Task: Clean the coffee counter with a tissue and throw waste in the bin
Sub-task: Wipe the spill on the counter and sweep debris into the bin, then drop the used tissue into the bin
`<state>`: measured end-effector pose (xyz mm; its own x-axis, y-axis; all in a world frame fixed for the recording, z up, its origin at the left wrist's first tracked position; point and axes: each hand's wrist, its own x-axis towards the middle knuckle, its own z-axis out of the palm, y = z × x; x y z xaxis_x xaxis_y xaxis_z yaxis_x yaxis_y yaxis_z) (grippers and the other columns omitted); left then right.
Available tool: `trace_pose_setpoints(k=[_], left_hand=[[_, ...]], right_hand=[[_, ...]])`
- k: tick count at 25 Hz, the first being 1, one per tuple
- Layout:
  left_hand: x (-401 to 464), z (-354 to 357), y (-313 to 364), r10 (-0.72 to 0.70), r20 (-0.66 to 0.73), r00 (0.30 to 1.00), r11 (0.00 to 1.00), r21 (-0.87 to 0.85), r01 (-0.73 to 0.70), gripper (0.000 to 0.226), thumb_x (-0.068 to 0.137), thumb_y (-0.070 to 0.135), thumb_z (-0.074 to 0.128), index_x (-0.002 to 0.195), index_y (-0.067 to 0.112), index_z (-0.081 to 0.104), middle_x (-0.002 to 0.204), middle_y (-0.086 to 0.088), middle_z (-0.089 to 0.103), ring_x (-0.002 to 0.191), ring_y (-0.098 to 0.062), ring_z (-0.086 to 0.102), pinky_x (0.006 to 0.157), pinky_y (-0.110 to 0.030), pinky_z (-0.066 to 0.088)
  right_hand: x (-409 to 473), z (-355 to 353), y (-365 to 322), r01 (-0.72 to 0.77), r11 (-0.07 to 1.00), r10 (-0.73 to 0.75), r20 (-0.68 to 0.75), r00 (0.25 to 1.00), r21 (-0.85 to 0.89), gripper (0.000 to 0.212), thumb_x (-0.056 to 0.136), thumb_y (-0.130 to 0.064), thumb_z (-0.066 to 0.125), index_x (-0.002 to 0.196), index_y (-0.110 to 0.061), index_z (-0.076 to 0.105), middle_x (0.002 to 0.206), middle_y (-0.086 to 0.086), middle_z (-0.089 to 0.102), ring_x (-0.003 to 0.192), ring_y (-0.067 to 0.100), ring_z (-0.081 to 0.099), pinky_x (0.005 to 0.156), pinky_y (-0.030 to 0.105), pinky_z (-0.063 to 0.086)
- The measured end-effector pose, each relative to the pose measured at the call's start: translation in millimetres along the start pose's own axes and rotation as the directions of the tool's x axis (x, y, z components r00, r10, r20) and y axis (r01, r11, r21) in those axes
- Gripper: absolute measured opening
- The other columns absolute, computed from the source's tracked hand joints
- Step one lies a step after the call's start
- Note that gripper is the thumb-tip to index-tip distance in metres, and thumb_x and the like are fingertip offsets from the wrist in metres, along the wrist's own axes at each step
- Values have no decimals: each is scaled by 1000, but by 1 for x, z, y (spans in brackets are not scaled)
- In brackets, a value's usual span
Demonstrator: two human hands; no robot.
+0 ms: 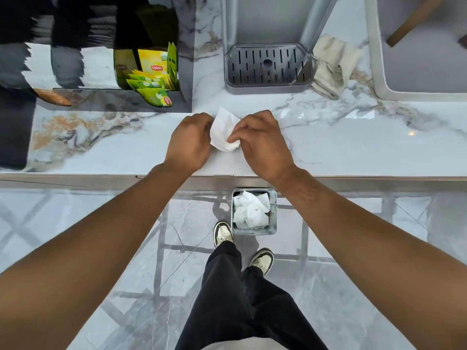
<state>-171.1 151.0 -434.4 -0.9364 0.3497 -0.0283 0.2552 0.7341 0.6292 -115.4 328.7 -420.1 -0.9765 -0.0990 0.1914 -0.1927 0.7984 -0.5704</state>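
A white tissue (224, 130) is held between both hands just above the marble coffee counter (353, 142), near its front edge. My left hand (189, 142) grips the tissue's left side with curled fingers. My right hand (260, 140) pinches its lower right corner. On the floor below the counter edge stands a square metal bin (273, 218) holding several crumpled white tissues (250, 210).
A grey drip tray (267, 66) of a machine sits behind the hands, with a cream cloth (333, 64) beside it and a sink (417, 59) at the far right. Green Lipton tea bags (151, 82) fill a holder at the left. My feet stand next to the bin.
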Motion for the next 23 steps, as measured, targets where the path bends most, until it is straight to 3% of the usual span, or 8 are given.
trace_pose_setpoints(k=[2, 3, 4, 6, 9, 13, 16, 23], left_hand=[[12, -8, 20, -445, 128, 886, 730, -522, 442, 29, 83, 31, 47, 84, 14, 70, 85, -5, 72, 79, -25, 66, 66, -32, 51], [15, -11, 26, -547, 231, 805, 574, -596, 561, 29, 82, 38, 52, 79, 16, 70, 79, -4, 71, 71, -22, 67, 61, -30, 52], [14, -12, 29, -550, 296, 781, 568, -553, 609, 29, 84, 42, 58, 78, 16, 69, 77, -4, 70, 68, -20, 66, 58, -30, 53], [4, -11, 36, -456, 322, 830, 681, -474, 558, 17, 87, 25, 68, 83, 8, 71, 78, -6, 68, 67, -22, 65, 54, -30, 53], [-15, -9, 37, -406, 294, 865, 583, -646, 493, 8, 88, 0, 66, 95, 0, 70, 88, -14, 71, 73, -26, 66, 54, -31, 54], [-37, -11, 39, -408, 325, 853, 435, -753, 494, 12, 91, -3, 63, 99, 2, 70, 94, -14, 73, 81, -28, 70, 64, -37, 58], [-60, -11, 45, -433, 331, 838, 375, -779, 502, 14, 90, -4, 63, 103, -3, 69, 98, -18, 72, 88, -31, 69, 80, -47, 59], [-121, 17, 42, -530, 253, 809, 386, -778, 496, 10, 88, 4, 69, 97, 6, 75, 105, -20, 74, 103, -40, 69, 97, -55, 53]], right_hand=[[-2, 0, -1, 14, 1000, -15, 7, 1000, 15, 30, 78, 12, 61, 85, -12, 78, 93, 0, 74, 101, 36, 55, 87, 46, 48], [-4, 1, 0, 27, 999, -27, 0, 1000, 39, 29, 78, 12, 61, 84, -11, 78, 92, 0, 74, 101, 36, 55, 88, 42, 48], [-8, 1, -1, 37, 997, -36, -14, 999, 71, 28, 78, 12, 62, 84, -10, 78, 92, 0, 74, 100, 35, 55, 89, 37, 47], [-15, -2, -4, 37, 988, -30, -51, 998, 150, 27, 80, 12, 62, 88, -9, 76, 94, 3, 72, 98, 31, 57, 89, 30, 46], [-26, -7, -8, -148, 915, 198, -97, 975, 375, 37, 77, 9, 63, 108, -11, 68, 109, 9, 58, 103, 20, 60, 89, 31, 51], [-36, -18, -5, -460, 316, 664, 152, 732, 830, 54, 73, 4, 68, 121, -16, 57, 107, 8, 61, 90, 15, 63, 71, 24, 54], [-60, -23, 3, -476, 129, 634, 297, 714, 870, 52, 75, 7, 71, 122, -10, 59, 84, 4, 68, 83, 17, 64, 76, 28, 51], [-134, -18, 14, -634, -60, 507, 570, 646, 771, 47, 81, 2, 73, 125, -7, 58, 95, 12, 66, 80, 20, 64, 67, 27, 54]])
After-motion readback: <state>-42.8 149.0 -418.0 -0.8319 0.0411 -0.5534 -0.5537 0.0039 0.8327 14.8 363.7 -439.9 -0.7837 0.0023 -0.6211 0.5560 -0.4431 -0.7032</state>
